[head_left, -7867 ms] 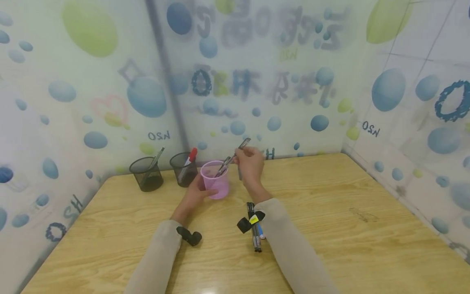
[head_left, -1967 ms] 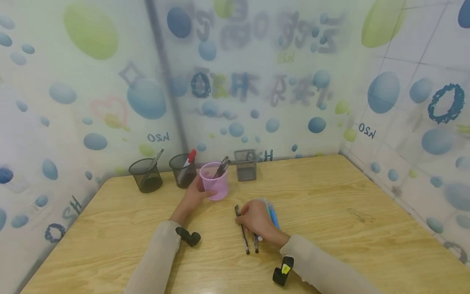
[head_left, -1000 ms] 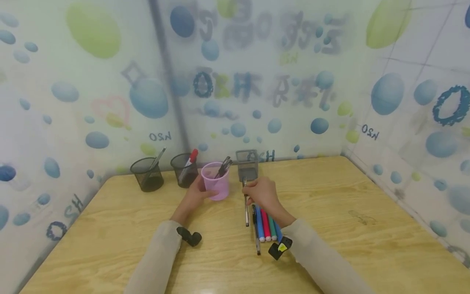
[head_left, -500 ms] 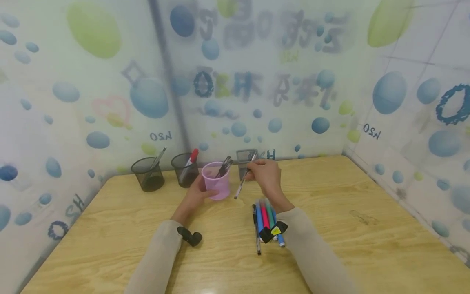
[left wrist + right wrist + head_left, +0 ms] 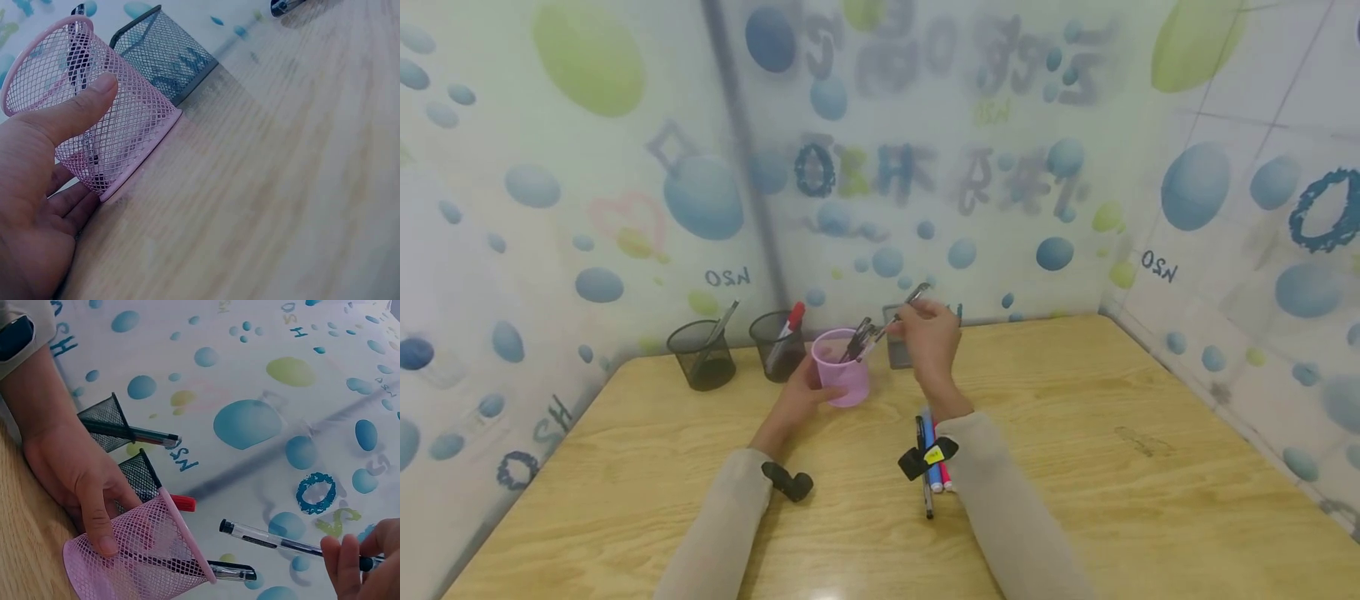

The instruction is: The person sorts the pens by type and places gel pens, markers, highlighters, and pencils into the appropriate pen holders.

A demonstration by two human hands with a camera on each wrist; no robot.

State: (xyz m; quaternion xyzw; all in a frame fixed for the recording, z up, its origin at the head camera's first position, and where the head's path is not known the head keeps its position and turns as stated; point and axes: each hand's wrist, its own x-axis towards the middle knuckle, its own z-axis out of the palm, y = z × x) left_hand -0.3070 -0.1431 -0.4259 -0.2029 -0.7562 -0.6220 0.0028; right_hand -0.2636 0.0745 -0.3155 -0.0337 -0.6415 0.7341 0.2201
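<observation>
My left hand grips the pink mesh pen cup, which stands on the table; in the left wrist view its thumb lies along the mesh wall. Black-capped pens lean inside the cup. My right hand pinches a clear-barrelled black pen, held slanting with its lower end near the cup's right rim in the head view. From the right wrist view, that end is apart from the cup's rim. Behind the right hand is a grey square mesh holder, partly hidden.
Two black mesh cups stand left of the pink one: one holds a slim pen, the other a red-capped marker. On the wooden table lie a black pen and coloured markers, partly under the right forearm.
My right hand has picked a pen off the table, lifted and turned it, and brought it up and left to the pink cup. The left hand keeps its grip on the cup.
</observation>
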